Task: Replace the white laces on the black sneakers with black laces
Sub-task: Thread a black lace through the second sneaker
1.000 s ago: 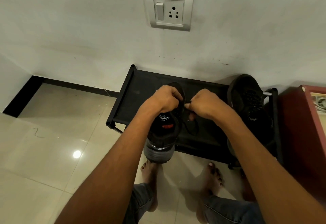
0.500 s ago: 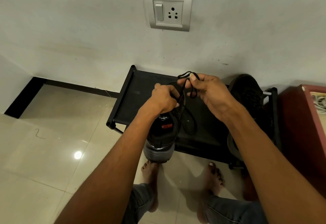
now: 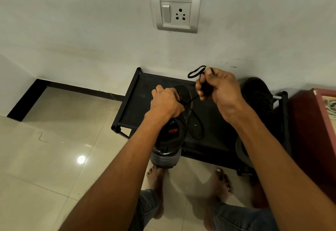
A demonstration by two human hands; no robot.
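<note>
A black sneaker with a grey sole and a red tongue label stands heel toward me at the front edge of a low black rack. My left hand grips its laced upper part. My right hand is raised above and to the right, pinching a black lace that runs taut down to the shoe, with a loop sticking out past my thumb. More black lace lies looped on the rack beside the shoe. A second black sneaker rests at the rack's right end.
The rack stands against a white wall with a switch and socket plate. A dark red box sits right of the rack. Glossy beige floor tiles spread to the left. My bare feet and jeans are below the rack.
My right hand has lifted up and to the right from beside the left hand, drawing the black lace out of the shoe until it runs taut. The left hand stays on the sneaker.
</note>
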